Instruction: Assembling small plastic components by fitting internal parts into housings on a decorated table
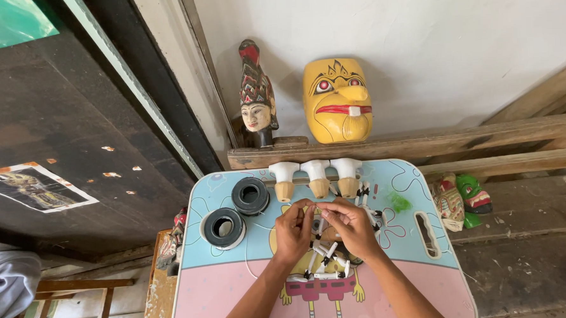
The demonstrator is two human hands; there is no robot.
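Head view: I see left hand (294, 231) and right hand (351, 225) meeting fingertip to fingertip, pinching thin thread, barely visible, over counter (231, 276). White-and-black sticks (325, 256) piled under both hands at counter centre. Three white-capped wooden pieces (317, 176) in row beyond. Two black tape rolls (236, 212) left of hands. Yellow mask (337, 99) leans on wall.

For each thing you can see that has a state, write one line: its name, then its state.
Left hand: fingertips pinched together, over the white sticks.
Right hand: fingertips pinched, meeting the left.
White sticks: in a loose heap under the hands.
Thread spools: two, lying flat, apart.
Wooden pieces: three, in a row.
Yellow mask: propped against the wall.
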